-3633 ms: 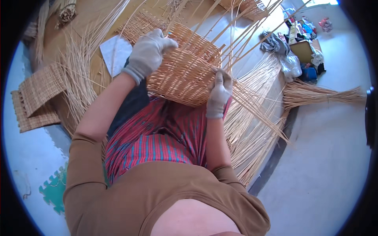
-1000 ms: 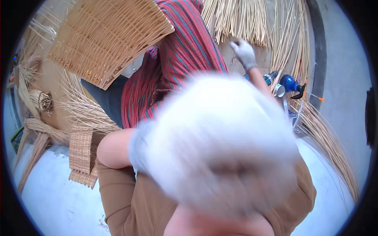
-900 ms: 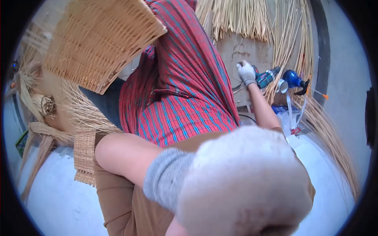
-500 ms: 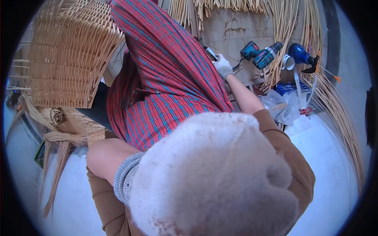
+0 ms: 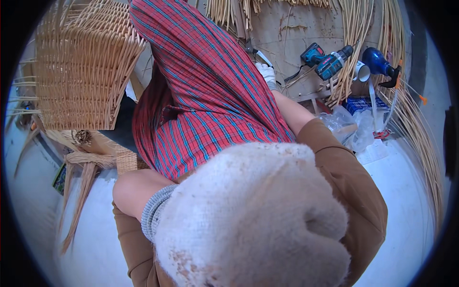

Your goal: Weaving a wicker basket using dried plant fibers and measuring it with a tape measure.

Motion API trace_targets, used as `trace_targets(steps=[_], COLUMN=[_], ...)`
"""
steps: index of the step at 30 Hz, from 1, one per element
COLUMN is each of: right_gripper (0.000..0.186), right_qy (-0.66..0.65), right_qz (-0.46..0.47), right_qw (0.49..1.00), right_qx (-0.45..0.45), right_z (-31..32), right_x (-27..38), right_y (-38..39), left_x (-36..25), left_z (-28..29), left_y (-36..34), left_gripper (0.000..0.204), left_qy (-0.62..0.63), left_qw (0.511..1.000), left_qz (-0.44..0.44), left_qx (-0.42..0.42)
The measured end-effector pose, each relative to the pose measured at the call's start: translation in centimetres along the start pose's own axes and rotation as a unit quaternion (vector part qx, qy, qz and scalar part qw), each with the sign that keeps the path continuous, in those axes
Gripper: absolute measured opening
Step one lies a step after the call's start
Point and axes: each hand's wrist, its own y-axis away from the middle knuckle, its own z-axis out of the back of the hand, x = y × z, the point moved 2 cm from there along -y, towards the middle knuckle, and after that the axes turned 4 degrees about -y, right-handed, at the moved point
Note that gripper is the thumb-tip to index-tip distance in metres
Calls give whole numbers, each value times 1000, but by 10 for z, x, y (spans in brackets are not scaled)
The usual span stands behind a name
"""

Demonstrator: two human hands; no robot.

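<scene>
My left hand [image 5: 253,210], in a white glove with a grey knitted cuff, is very close to the view and fills its lower middle. Its fingers cannot be made out. Beyond the red plaid cloth [image 5: 210,86] over my legs, my gloved right hand [image 5: 267,76] reaches down to the work surface. It is right at a pair of dark-handled shears [image 5: 258,53]. The cloth partly covers this hand, and whether its fingers grip the shears cannot be seen. A partly woven wicker basket [image 5: 83,71] stands on my left, with long stakes sticking out.
Right of my right hand lie a blue cordless drill [image 5: 330,64], a white tube [image 5: 362,72] and a blue spray bottle [image 5: 377,62]. Bundles of wicker rods [image 5: 354,28] stretch along the far and right sides. Clear plastic bags [image 5: 339,124] lie nearer me.
My right hand has moved slightly left and partly behind the plaid cloth; more of the shears shows. My left hand stays close to the view, slightly turned. The whole view has shifted a little.
</scene>
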Motion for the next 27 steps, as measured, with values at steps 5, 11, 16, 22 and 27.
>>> trace_targets(steps=[5, 11, 16, 22, 27], right_gripper=[25, 57, 38, 23, 10], right_qy=[82, -163, -33, -691, -666], right_qz=[-60, -242, -66, -16, 203], right_qw=[990, 944, 995, 718, 715], right_qx=[96, 156, 74, -80, -60], right_z=[-36, -55, -46, 107, 311], right_x=[-1, -28, -130, -71, 151], right_y=[-29, -46, -18, -94, -12], left_x=[-15, 15, 72, 51, 40], left_z=[3, 4, -24, -11, 16], left_y=[-1, 29, 34, 40, 68], left_gripper=[21, 32, 31, 25, 44], left_qy=[-69, 79, 70, -208, -340], left_qw=[997, 949, 945, 932, 822], left_qz=[28, 237, 244, 130, 79], left_qx=[-36, -191, -207, -266, -449])
